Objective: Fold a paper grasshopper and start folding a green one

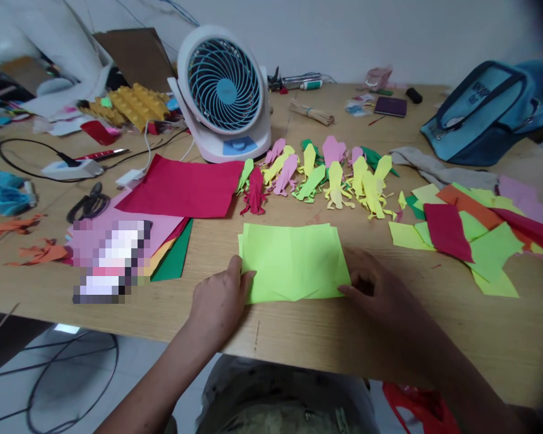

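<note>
Sheets of lime-green paper (pixel 294 262) lie stacked and slightly uneven near the table's front edge, with a faint crease down the middle. My left hand (pixel 221 295) grips their left edge, its thumb on top and the other fingers curled at the side. At the opposite edge, my right hand (pixel 366 283) pinches the lower right corner between thumb and fingers. Just beyond the sheets stand several folded paper figures (pixel 337 187) in yellow, pink, green and red. A large red paper sheet (pixel 185 187) lies to the left of them.
A white-and-blue fan (pixel 226 90) stands behind the red sheet. Coloured paper scraps (pixel 493 247) are heaped on the right, below a blue bag (pixel 475 114). Black-handled scissors (pixel 88 204), a blurred phone (pixel 113 262) and a power strip (pixel 72 169) are on the left.
</note>
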Motion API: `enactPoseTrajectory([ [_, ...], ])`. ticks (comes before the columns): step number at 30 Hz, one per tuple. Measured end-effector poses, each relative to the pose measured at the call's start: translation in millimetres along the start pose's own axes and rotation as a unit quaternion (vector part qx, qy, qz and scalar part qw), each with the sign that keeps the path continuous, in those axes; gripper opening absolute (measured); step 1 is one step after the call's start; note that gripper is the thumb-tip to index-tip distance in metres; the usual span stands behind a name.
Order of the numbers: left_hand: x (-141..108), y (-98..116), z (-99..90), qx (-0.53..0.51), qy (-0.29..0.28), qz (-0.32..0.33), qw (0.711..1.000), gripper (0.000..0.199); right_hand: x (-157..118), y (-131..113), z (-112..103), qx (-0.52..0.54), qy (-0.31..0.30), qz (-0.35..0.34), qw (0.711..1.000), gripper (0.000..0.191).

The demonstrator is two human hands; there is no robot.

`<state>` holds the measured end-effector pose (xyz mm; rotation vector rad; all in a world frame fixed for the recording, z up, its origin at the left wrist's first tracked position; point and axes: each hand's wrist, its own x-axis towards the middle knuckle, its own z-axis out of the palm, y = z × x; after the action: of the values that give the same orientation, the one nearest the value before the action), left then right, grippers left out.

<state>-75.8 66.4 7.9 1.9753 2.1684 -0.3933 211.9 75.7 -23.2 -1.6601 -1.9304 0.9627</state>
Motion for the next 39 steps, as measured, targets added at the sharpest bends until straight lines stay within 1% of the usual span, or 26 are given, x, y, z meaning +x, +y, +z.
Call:
enactPoseTrajectory([
  [3,-0.6,1.7,-1.0,-0.004,-0.007,0.005,1.000,0.025,-1.5,0.0,3.6,-0.013,0.019,-0.019,1.000,0.041],
  [5,-0.9,2.6,1.4,-0.003,0.002,0.012,1.000,0.022,-1.5,0.4,6.3,-0.027,0.030,-0.047,0.998,0.048],
  [8,-1.1,2.2,7.6,-0.001,0.040,0.037,0.999,0.018,-1.6,1.8,8.9,-0.037,0.046,-0.082,0.995,0.043],
  [10,-1.2,0.8,10.7,-0.005,0.061,0.046,0.997,0.017,-1.8,3.0,9.6,-0.035,0.048,-0.091,0.994,0.038],
  [12,-1.4,-0.9,11.7,-0.012,0.062,0.038,0.997,0.017,-2.1,3.8,10.1,-0.029,0.042,-0.085,0.995,0.036],
  [18,0.2,-2.3,8.6,-0.016,0.020,0.010,1.000,0.018,-0.8,0.9,11.6,-0.021,0.035,-0.029,0.999,0.035],
  [21,2.4,-0.2,7.6,-0.012,0.016,-0.002,1.000,0.019,0.2,-1.9,11.2,-0.024,0.035,-0.017,0.999,0.037],
  [25,3.9,2.2,6.0,-0.006,0.013,-0.003,1.000,0.022,0.6,-4.5,11.6,-0.038,0.036,-0.004,0.999,0.040],
  [28,3.7,3.1,5.8,0.000,0.012,-0.003,1.000,0.022,0.6,-5.1,13.1,-0.052,0.047,-0.001,0.998,0.041],
  [31,3.5,3.6,6.8,0.003,0.016,-0.003,1.000,0.022,0.8,-3.6,13.8,-0.071,0.058,-0.014,0.996,0.039],
  [37,4.2,4.8,9.2,0.007,0.011,-0.008,1.000,0.024,1.8,0.1,13.8,-0.097,0.051,-0.023,0.994,0.037],
  [39,3.6,4.7,10.6,-0.003,0.022,-0.017,1.000,0.027,2.3,0.0,14.3,-0.106,0.053,-0.022,0.993,0.038],
])
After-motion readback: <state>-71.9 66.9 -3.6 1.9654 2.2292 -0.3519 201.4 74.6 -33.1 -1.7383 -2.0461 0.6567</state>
